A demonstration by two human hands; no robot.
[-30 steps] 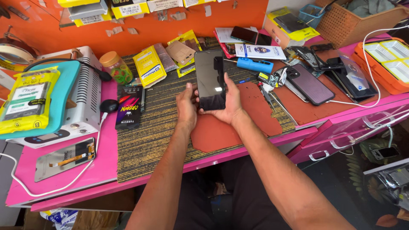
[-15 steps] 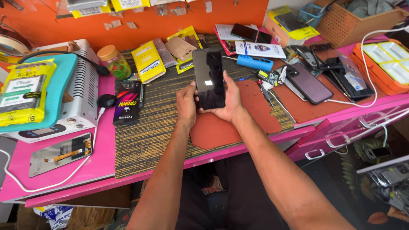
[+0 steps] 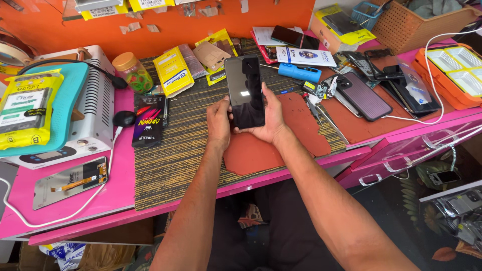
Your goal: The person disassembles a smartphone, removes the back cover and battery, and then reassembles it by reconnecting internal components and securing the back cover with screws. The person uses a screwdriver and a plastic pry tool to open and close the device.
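I hold a black smartphone (image 3: pixel 245 90) upright in both hands, its dark glossy screen facing me with a small light reflection. My left hand (image 3: pixel 219 122) grips its lower left edge, thumb on the side. My right hand (image 3: pixel 271 118) cups the lower right edge and back. The phone hangs above a striped woven mat (image 3: pixel 175 150) and a torn reddish-brown rubber pad (image 3: pixel 298 123) on the pink workbench (image 3: pixel 75 211).
Left: a white and teal heating machine (image 3: pixel 75 108) with a yellow packet (image 3: pixel 27 108), a phone screen part (image 3: pixel 70 181), a dark packet (image 3: pixel 149 123). Behind: a jar (image 3: pixel 131 72), yellow packets (image 3: pixel 173 72), a blue tool (image 3: pixel 299 72). Right: several phones (image 3: pixel 364 95), orange tray (image 3: pixel 452 70), wicker basket (image 3: pixel 416 22).
The phone has stayed in both hands and tilted slightly; my view has shifted a little, so the bench sits marginally lower and to the right.
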